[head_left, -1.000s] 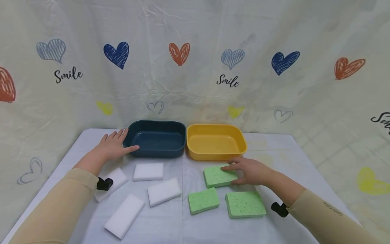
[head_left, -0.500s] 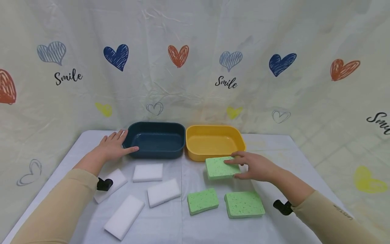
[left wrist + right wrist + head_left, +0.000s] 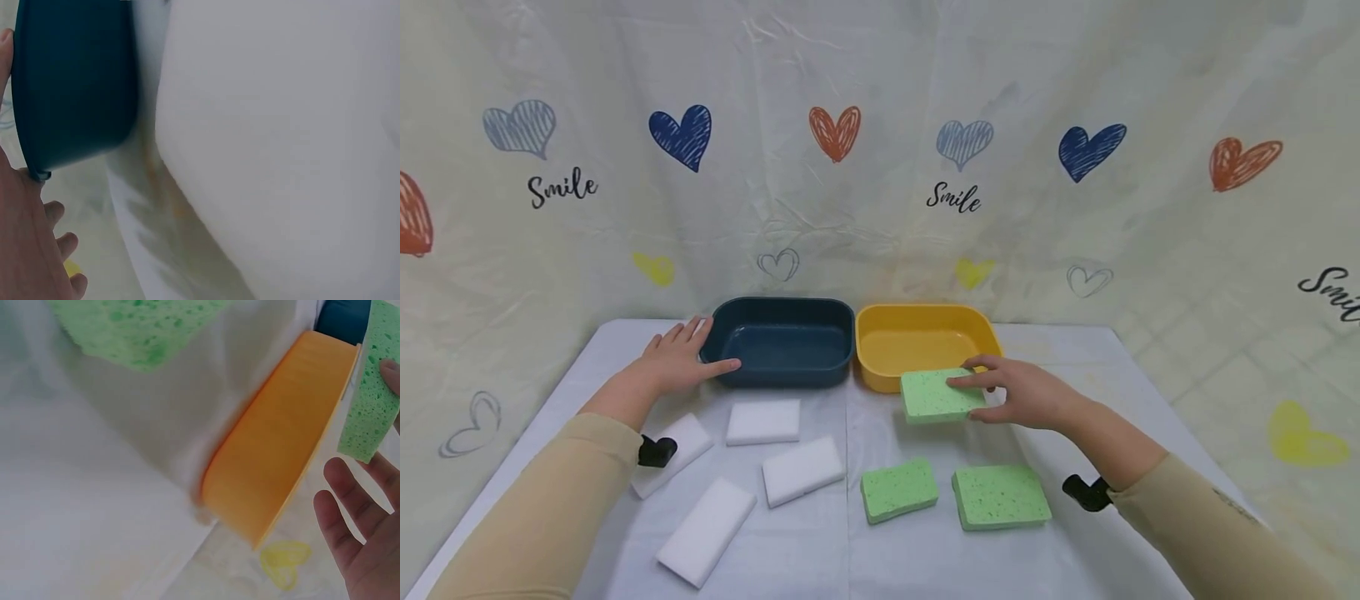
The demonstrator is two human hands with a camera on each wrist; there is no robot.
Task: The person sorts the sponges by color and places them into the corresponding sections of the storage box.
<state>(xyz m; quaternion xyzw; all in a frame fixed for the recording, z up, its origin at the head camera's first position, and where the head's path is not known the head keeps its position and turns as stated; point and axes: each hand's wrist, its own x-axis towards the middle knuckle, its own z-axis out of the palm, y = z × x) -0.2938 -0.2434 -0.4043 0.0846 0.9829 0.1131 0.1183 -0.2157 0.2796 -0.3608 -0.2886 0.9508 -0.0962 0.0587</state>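
My right hand point(image 3: 1028, 393) pinches one end of a green sponge point(image 3: 936, 395), raised above the table by the front rim of the yellow bin point(image 3: 880, 379). In the right wrist view the thumb lies on that sponge point(image 3: 375, 394), and two fingers extend free of it. My left hand point(image 3: 673, 362) rests at the left end of the dark blue bin point(image 3: 782, 375), fingers spread and thumb along its front rim. The left wrist view shows this hand point(image 3: 25, 237) against the rim. Two more green sponges, one smaller point(image 3: 899, 492) and one larger point(image 3: 1002, 497), lie in front of the yellow bin.
Several white foam blocks lie at left: one near the blue bin point(image 3: 763, 422), others nearer the front point(image 3: 803, 472), point(image 3: 707, 532) and partly under my left wrist point(image 3: 681, 450). The bins stand side by side before a heart-printed curtain point(image 3: 880, 200).
My right hand has lifted the green sponge off the table and carried it up toward the yellow bin's front rim. The left hand stays on the blue bin.
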